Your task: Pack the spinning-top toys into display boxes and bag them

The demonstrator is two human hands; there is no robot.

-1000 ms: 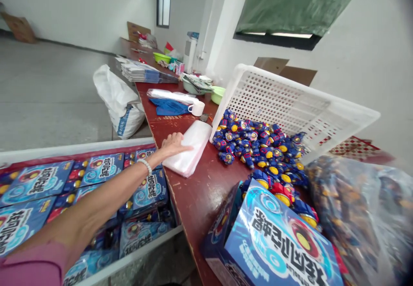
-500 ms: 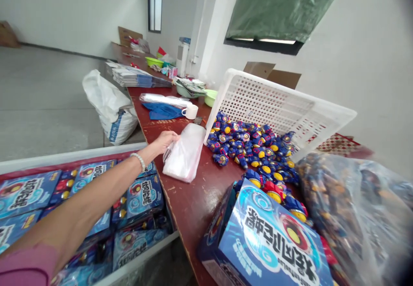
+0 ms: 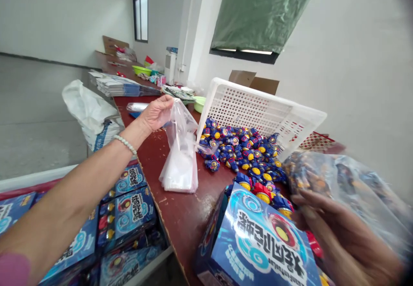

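Red-brown tabletop (image 3: pixel 190 217) carries bag stack (image 3: pixel 179 169). Left hand (image 3: pixel 157 113) fingers pinch one bag (image 3: pixel 180 122), lifted at 12 o'clock above stack. Right hand (image 3: pixel 342 238), fingers spread, touches sack (image 3: pixel 338 182). Basket (image 3: pixel 258 109) at 3 o'clock; edge at 9.

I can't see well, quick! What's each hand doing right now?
Left hand: closed, pinching a clear plastic bag lifted off the stack.
Right hand: blurry, open, beside the big bag of toys.
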